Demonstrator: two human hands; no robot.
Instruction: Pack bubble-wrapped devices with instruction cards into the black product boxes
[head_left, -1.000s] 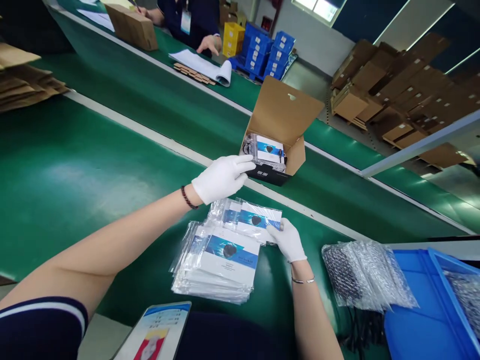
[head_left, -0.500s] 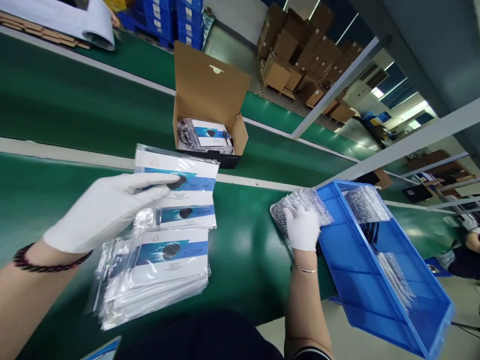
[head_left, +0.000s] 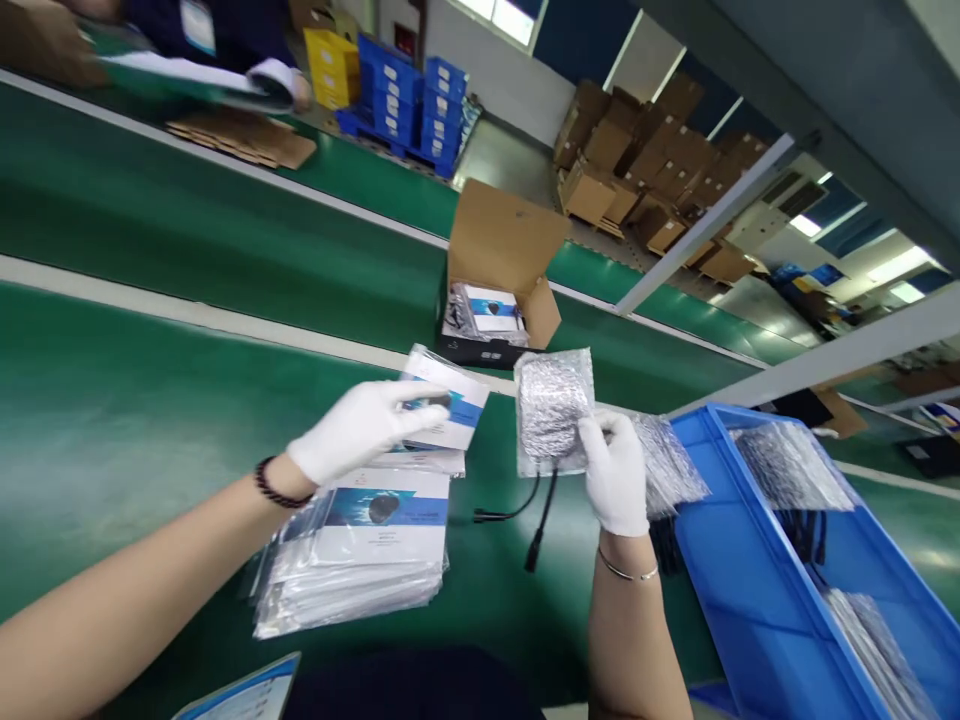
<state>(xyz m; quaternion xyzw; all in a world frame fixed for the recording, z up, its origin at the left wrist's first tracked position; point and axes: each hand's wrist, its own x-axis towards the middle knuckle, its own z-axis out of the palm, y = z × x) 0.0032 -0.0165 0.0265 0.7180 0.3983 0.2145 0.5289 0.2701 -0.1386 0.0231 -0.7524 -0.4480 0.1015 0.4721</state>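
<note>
My left hand [head_left: 371, 425], in a white glove, pinches a white and blue booklet in a clear plastic bag [head_left: 463, 415]. The booklet is tilted above a stack of similar bagged booklets [head_left: 390, 520] on the green bench. My right hand [head_left: 619, 480], gloved too, grips the lower right edge of a bubble-wrap pouch [head_left: 553, 405]. Two black cables with connectors [head_left: 536, 540] hang from that pouch; its contents are hidden. More bubble-wrap pouches [head_left: 667, 465] lie just right of my right hand.
An open cardboard box [head_left: 506, 245] holding a booklet and bagged parts stands beyond my hands. At the right is a blue bin [head_left: 720, 560] with bubble-wrap pouches and cables. A person [head_left: 225, 40] handles a sheet at the far left, near flat cardboard [head_left: 240, 135].
My right hand has lifted a bubble-wrap pouch from the pile beside the bin and brought it left, cables dangling. My left hand keeps the bagged booklet, now more tilted. The view has shifted.
</note>
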